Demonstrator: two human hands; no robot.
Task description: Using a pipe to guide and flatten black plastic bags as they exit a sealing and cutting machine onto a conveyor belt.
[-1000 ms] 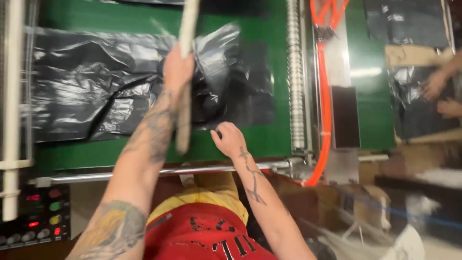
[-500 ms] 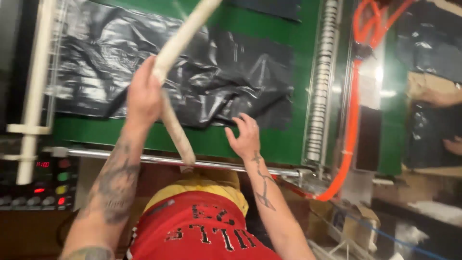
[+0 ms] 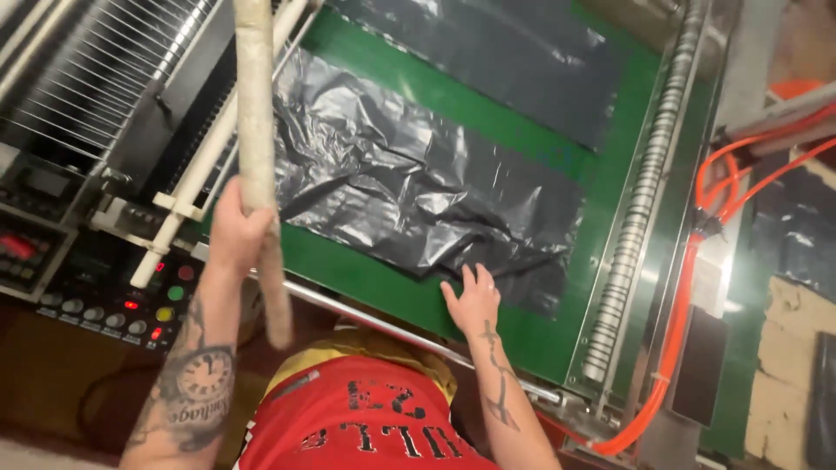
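Setting: workshop machine seen from above; green tabletop point(image 3: 488, 130) of a bag-making machine fills the middle, with a control panel point(image 3: 104, 305) of coloured buttons at near left.
Left grip: my left hand point(image 3: 237, 228) is wrapped tight around a long pale cardboard tube point(image 3: 257, 148), held nearly upright above the left edge of the green bed.
Right grip: my right hand point(image 3: 473, 298) is spread wide, fingers flat, pressing the near edge of the black plastic sheet point(image 3: 418, 191); it holds nothing.
Sheet: crumpled and glossy, lying across the centre of the green bed; a second, flatter dark sheet point(image 3: 514, 61) lies farther back.
Right side: a ribbed metal roller point(image 3: 640, 200) runs near to far; orange hoses point(image 3: 697, 261) curve beyond it.
Near edge: a bright steel rail point(image 3: 366, 322) crosses just below the sheet.
Handling note: I judge the film slippery and creased, so the flat hand should keep even pressure on the edge while the tube stays clear of the folds.
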